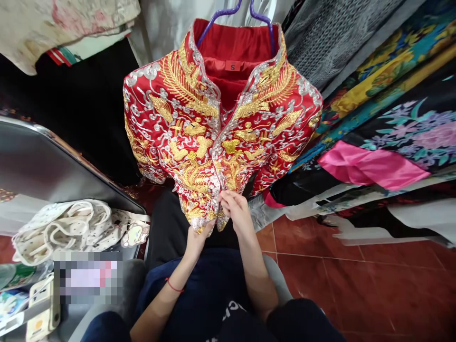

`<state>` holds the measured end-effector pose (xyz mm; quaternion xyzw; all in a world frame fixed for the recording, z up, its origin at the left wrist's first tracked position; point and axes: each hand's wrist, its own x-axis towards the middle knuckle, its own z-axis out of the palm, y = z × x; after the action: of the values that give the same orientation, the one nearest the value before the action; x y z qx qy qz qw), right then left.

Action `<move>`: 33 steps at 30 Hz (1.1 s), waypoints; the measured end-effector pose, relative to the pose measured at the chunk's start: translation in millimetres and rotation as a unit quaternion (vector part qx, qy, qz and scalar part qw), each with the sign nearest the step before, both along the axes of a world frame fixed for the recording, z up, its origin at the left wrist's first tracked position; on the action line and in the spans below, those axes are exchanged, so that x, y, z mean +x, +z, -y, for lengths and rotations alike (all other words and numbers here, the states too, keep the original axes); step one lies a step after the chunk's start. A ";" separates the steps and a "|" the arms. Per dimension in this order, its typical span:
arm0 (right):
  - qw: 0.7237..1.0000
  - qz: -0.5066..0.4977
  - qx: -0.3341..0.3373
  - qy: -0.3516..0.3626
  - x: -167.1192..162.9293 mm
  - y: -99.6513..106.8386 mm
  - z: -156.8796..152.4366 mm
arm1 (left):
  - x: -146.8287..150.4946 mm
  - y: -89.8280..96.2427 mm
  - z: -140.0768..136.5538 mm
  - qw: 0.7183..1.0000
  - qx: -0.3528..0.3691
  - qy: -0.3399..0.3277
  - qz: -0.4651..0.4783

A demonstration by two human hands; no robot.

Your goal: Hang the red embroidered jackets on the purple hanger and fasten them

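Observation:
A red jacket (185, 128) with gold and silver embroidery and a stand-up collar hangs in front of me. Its purple hanger (228, 12) shows above the neck, and a small label (232, 65) marked S sits inside the collar. The front edges meet from the chest down. My right hand (235, 206) pinches the front edge near the lower end of the opening. Lower and to the left, my left hand (199, 237) grips the bottom hem, its fingers partly hidden behind the cloth. A red string bracelet (174, 286) circles my left wrist.
Hanging garments fill the right side, one with a pink bow (370, 164). At left stands a chair with a grey metallic back (46, 161). A spotted cream cloth bag (78, 228), a phone (44, 304) and a bottle (21, 273) lie there. Red tiles (356, 285) cover the floor.

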<state>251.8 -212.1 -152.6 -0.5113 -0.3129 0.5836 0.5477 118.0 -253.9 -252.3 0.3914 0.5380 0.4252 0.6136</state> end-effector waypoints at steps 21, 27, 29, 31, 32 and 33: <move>0.996 0.019 0.085 -0.018 -18.1 7.0 -13.4 | 19.1 77.7 -48.3 0.789 0.211 -0.159 -0.555; 0.986 0.052 0.158 -0.015 -27.2 43.7 -30.6 | 8.5 78.4 -51.1 0.792 0.208 -0.116 -0.562; 0.986 0.046 0.158 -0.005 -30.3 44.6 -29.9 | 4.3 88.3 -62.5 0.800 0.243 -0.069 -0.544; 0.987 0.039 0.158 0.003 -32.8 41.5 -28.2 | 1.0 100.1 -76.5 0.803 0.291 -0.029 -0.520; 0.987 0.037 0.159 0.002 -33.8 40.1 -27.7 | -0.1 105.8 -83.3 0.802 0.312 -0.022 -0.509; 0.986 0.037 0.160 0.000 -34.7 39.6 -27.5 | -0.8 110.8 -89.0 0.801 0.328 -0.025 -0.500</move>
<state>217.1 -184.5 -113.0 -0.4378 -0.4225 0.5069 0.6106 117.2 -164.9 -141.5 0.7410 0.5886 0.3057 0.1047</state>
